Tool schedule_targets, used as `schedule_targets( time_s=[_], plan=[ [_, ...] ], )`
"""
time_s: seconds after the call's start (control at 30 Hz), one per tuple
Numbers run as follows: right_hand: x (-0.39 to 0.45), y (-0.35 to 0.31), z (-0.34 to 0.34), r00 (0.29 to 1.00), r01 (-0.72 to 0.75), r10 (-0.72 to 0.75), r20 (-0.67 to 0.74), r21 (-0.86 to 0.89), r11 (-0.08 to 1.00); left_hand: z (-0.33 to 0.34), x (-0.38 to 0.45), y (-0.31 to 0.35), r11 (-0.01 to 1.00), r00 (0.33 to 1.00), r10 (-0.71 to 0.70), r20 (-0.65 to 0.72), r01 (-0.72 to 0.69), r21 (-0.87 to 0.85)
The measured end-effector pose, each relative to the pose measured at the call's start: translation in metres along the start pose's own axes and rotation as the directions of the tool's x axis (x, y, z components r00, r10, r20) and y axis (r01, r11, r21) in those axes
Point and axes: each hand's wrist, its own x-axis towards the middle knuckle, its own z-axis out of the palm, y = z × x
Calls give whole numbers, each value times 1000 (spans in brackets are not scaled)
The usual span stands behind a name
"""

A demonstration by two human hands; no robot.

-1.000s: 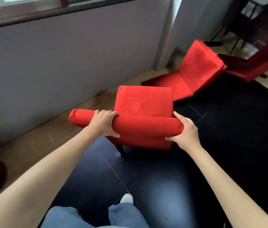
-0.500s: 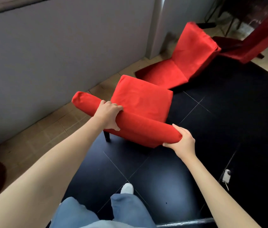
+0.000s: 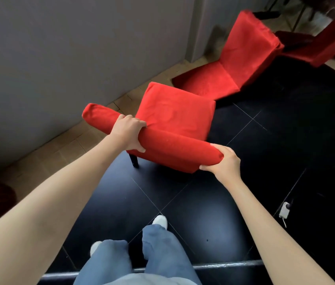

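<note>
1. The red chair point(image 3: 174, 118) stands on the dark floor point(image 3: 285, 140), close to the floor's pale left edge along the grey wall point(image 3: 59, 48), with its seat facing away from the person.
2. The left hand point(image 3: 128, 133) is wrapped over the padded backrest point(image 3: 174, 145) near its left end, fingers curled across the top and thumb underneath.
3. The right hand point(image 3: 225, 161) grips the backrest's right end, fingers above and thumb below.
4. One dark leg point(image 3: 134, 160) shows beneath the left hand; whether it touches the floor cannot be told.
5. A second red chair point(image 3: 242, 56) lies tipped just beyond the held one, by the wall corner.
6. A white plug point(image 3: 284, 210) lies on the floor to the right, well apart.
</note>
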Motion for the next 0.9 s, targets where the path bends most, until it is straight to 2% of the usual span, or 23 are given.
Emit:
schedule_targets(
  time_s=[0.47,0.9],
  plan=[
    [-66,-5,8,993,67,-64,102,-22,998,24,-104,-1,996,999,-22,-25,19,-85],
    [-159,-23,41,975,101,-87,206,-57,993,52,-234,-10,980,990,-144,8,143,-138]
  ],
)
